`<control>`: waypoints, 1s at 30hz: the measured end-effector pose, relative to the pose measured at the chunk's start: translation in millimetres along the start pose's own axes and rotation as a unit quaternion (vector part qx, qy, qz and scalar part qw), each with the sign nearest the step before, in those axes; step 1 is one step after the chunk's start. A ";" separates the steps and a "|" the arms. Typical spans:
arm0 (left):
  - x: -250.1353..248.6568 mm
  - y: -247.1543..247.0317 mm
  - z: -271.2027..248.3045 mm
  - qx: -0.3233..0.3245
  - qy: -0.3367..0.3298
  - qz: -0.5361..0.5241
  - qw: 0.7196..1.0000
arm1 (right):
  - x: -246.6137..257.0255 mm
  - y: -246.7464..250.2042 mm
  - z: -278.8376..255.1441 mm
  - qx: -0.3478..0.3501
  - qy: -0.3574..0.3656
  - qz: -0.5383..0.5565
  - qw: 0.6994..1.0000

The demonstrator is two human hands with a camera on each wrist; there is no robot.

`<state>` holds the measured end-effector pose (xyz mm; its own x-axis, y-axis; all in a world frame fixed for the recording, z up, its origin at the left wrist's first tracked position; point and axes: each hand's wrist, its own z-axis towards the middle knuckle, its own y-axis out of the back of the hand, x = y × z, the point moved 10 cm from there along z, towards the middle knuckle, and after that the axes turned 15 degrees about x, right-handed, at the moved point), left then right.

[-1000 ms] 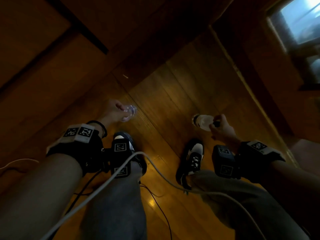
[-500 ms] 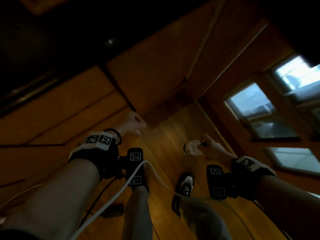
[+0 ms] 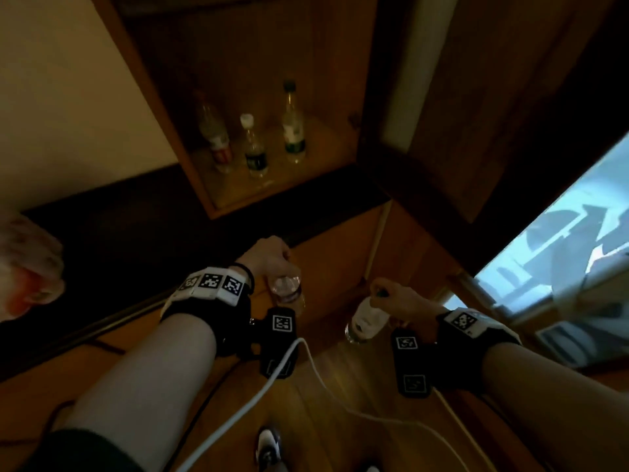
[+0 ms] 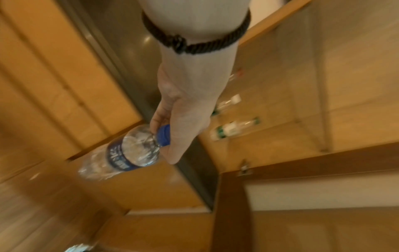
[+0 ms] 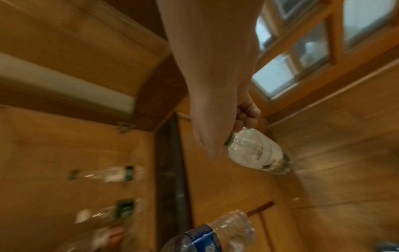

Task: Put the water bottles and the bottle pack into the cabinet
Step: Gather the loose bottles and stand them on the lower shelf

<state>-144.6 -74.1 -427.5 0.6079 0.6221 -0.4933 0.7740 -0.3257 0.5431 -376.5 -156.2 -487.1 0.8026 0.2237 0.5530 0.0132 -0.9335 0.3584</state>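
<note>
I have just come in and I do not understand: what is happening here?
A person is carrying two water bottles toward an open wooden cabinet. The left hand grips a clear plastic bottle with a blue cap and blue label by its neck; the right hand holds a clear bottle with a white label. Three bottles already stand inside the cabinet.

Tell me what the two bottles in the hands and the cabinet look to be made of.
Blue-capped bottle: clear thin plastic, ribbed and glossy, with a blue wrap label.
White-labelled bottle: clear glossy plastic by the look, with a pale label; the blur leaves it less sure.
Cabinet: wood or wood veneer, warm brown and smooth with a light sheen; which one cannot be told.
</note>
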 end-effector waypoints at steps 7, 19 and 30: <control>-47.6 66.1 -63.9 -0.063 0.001 0.036 0.997 | 94.1 59.4 -61.4 -0.042 0.098 -0.074 0.992; -100.6 181.3 -121.0 -0.256 -0.056 0.022 0.965 | 210.5 161.1 -105.2 -0.177 0.215 -0.077 0.957; -127.4 273.8 -54.0 -0.243 -0.098 0.041 0.964 | 246.7 244.8 -36.8 -0.205 0.155 -0.038 0.966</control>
<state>-19.7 -204.1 -179.2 0.7215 0.4471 -0.5287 0.5770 0.0339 0.8160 -197.2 -319.3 -235.2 0.5912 0.4193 0.6889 -0.2232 -0.7358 0.6394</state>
